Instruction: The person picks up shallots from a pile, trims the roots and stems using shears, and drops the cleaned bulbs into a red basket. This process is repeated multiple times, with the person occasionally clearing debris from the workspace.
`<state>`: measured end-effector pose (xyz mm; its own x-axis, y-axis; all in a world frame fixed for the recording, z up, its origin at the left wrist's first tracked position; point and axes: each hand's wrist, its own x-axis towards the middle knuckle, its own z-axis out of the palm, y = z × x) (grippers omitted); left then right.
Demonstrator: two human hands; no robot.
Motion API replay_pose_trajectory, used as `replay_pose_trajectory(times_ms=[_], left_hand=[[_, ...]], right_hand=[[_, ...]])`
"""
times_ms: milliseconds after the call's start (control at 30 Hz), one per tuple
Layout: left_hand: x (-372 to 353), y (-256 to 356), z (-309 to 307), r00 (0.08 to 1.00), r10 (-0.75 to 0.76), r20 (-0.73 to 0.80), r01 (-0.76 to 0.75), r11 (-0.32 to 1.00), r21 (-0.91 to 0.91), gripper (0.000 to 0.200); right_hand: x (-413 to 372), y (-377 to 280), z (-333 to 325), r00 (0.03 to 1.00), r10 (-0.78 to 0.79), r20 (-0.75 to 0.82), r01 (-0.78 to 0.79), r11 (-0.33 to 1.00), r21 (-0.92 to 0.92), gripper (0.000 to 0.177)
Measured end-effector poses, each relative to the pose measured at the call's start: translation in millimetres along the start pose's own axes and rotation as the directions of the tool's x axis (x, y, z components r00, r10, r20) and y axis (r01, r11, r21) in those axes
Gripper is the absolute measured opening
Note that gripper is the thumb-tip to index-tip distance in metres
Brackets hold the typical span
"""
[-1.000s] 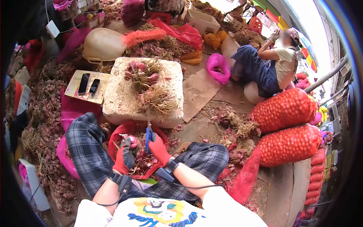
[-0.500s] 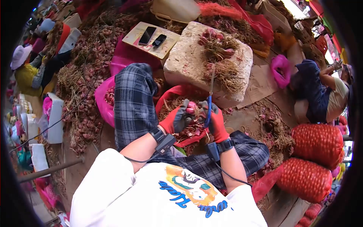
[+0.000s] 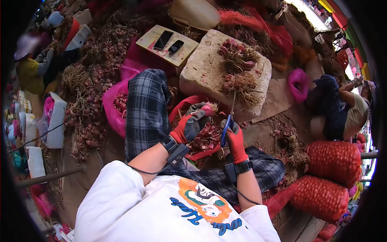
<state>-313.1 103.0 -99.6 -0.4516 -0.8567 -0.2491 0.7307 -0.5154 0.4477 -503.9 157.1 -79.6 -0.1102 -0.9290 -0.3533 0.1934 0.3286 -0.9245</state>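
Both curled: left hand (image 3: 192,123) holds onion (image 3: 208,108), right (image 3: 235,139) scissors (image 3: 225,132).

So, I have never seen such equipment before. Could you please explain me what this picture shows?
No robot here: this view comes from a camera worn on a person's head, looking down at their gloved hands. The left hand holds a reddish bulb, likely an onion or shallot. The right hand holds a blue-handled tool, seemingly scissors. On the pale block in front lie more bulbs with dry, stringy parts. Beside it, a phone and a small black device lie on a board.
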Motion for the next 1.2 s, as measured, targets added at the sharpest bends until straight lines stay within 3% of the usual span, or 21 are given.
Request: replay_pose_trajectory(times_ms=[67,133,200,233,333,433,533,633,667,767,800,900,1000,1067,1200], left_hand=[[0.2,-9.9,0.5,1.000,0.005,0.028,-0.011,0.976,0.219,0.030],[-8.9,-14.9,14.4,0.986,0.025,0.164,-0.082,0.933,0.349,0.029],[-10.9,-19.1,18.8,0.971,0.059,0.233,-0.153,0.899,0.410,0.031],[-9.2,-17.6,16.9,0.978,0.036,0.207,-0.118,0.909,0.400,0.031],[-13.8,-8.9,26.2,0.997,0.014,0.080,-0.038,0.952,0.303,0.032],[-10.4,-2.4,17.9,0.963,-0.258,0.073,0.215,0.905,0.366,0.035],[-12.1,-3.5,11.6,0.965,-0.251,0.079,0.224,0.940,0.256,0.032],[-9.4,3.0,19.0,0.963,-0.265,-0.042,0.258,0.958,-0.121,0.028],[-3.3,0.5,9.9,0.955,-0.259,-0.143,0.227,0.952,-0.205,0.026],[1.7,13.3,7.5,0.951,-0.309,-0.011,0.284,0.887,-0.365,0.029],[-10.2,20.8,32.7,0.975,-0.220,-0.032,0.194,0.911,-0.363,0.033],[-4.6,15.3,20.0,0.967,-0.254,-0.035,0.223,0.901,-0.372,0.032],[1.0,8.7,9.9,0.965,-0.258,-0.048,0.234,0.928,-0.290,0.024],[3.8,-5.6,-4.5,0.983,-0.170,-0.068,0.149,0.958,-0.243,0.020],[-0.1,-11.5,-3.5,0.982,-0.125,-0.145,0.100,0.981,-0.169,0.016]], right_hand=[[0.7,-7.6,5.2,1.000,-0.001,-0.012,0.002,0.995,0.097,0.028],[9.6,-5.5,8.6,1.000,-0.020,0.011,0.017,0.973,0.228,0.028],[7.7,-10.9,9.8,0.999,-0.036,0.027,0.030,0.979,0.202,0.029],[7.7,-12.4,11.5,0.998,-0.043,0.040,0.035,0.981,0.191,0.030],[11.4,-2.6,17.6,0.933,-0.356,0.053,0.359,0.932,-0.060,0.030],[9.2,-5.9,19.3,0.924,-0.375,0.077,0.383,0.903,-0.197,0.030],[10.2,-7.1,7.3,0.959,-0.274,0.078,0.284,0.942,-0.178,0.024],[1.5,-14.8,-10.9,0.982,-0.174,0.076,0.190,0.899,-0.394,0.020],[-9.1,-32.1,-12.4,0.968,-0.240,0.077,0.215,0.628,-0.748,0.024],[-30.6,-47.4,-21.2,0.953,-0.288,0.092,0.190,0.334,-0.923,0.031],[-35.1,-51.0,-21.9,0.958,-0.265,0.114,0.213,0.385,-0.898,0.032],[-49.5,-48.3,-21.0,0.974,-0.170,0.151,0.226,0.650,-0.725,0.033],[-55.6,-45.7,-5.1,0.967,-0.222,0.128,0.239,0.603,-0.761,0.029],[-56.5,-46.5,5.2,0.958,-0.256,0.126,0.252,0.554,-0.793,0.027],[-53.2,-34.5,9.6,0.963,-0.250,0.106,0.234,0.564,-0.792,0.028]])
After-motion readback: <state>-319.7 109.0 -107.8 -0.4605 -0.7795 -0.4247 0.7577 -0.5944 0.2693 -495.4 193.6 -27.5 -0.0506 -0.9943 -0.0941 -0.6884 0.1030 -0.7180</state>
